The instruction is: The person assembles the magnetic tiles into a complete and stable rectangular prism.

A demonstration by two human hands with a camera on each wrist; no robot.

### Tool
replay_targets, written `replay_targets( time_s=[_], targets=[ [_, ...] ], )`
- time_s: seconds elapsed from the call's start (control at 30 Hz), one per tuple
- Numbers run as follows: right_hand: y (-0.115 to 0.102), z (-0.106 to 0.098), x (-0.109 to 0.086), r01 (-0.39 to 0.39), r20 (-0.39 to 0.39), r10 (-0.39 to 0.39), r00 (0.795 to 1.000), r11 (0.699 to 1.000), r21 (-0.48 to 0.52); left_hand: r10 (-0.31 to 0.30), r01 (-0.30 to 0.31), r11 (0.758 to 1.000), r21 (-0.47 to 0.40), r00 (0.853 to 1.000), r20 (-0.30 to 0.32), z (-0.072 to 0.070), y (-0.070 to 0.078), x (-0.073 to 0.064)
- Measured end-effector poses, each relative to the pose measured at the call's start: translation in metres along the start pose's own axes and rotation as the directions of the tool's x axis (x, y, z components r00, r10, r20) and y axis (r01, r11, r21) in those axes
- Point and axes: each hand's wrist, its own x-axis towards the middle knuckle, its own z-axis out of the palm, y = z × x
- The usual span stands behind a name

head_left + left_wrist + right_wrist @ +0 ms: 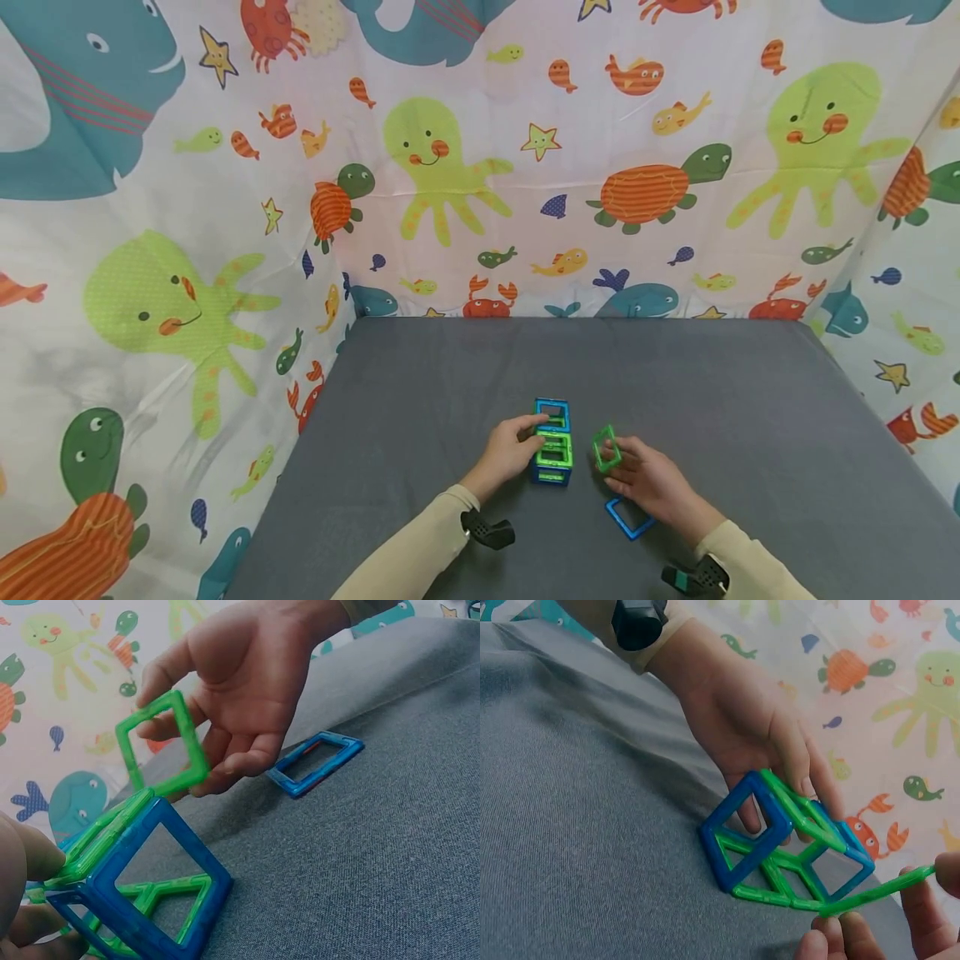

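A small box-like build of green and blue magnetic tiles (553, 463) sits on the grey cloth. My left hand (510, 457) holds it from the left side, with its thumb and fingers at the top and side tiles. In the right wrist view, the blue square end (718, 864) of this build faces the camera. To the right, my right hand (654, 483) pinches a green square magnetic tile (187, 735) and holds it tilted. In the right wrist view, the near edge of that green tile (877, 891) meets or overlaps the build's lower edge; whether they touch I cannot tell.
A loose blue square magnetic tile (619, 521) lies flat on the cloth, below and beside the right hand. The grey cloth (420, 375) covers the table. Behind and at the sides hangs a curtain (465, 275) printed with sea animals.
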Motion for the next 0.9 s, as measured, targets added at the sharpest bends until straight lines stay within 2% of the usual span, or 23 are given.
replay_targets(
  time_s=[0.27, 0.57, 0.9],
  targets=[
    [-0.004, 0.012, 0.006, 0.028, -0.1, -0.029, 0.995, 0.999, -0.019, -0.013, 0.013, 1.0, 0.018, 1.0, 0.0, 0.001, 0.003, 0.0],
    [-0.002, 0.019, 0.015, 0.026, -0.103, -0.029, 0.994, 0.999, -0.03, -0.021, 0.021, 1.0, 0.005, 1.0, 0.0, 0.001, 0.003, -0.001],
    [0.009, 0.027, 0.025, 0.007, -0.06, -0.009, 0.998, 0.999, -0.039, -0.019, 0.018, 1.0, -0.012, 1.0, -0.015, 0.002, 0.001, 0.0]
  ],
)
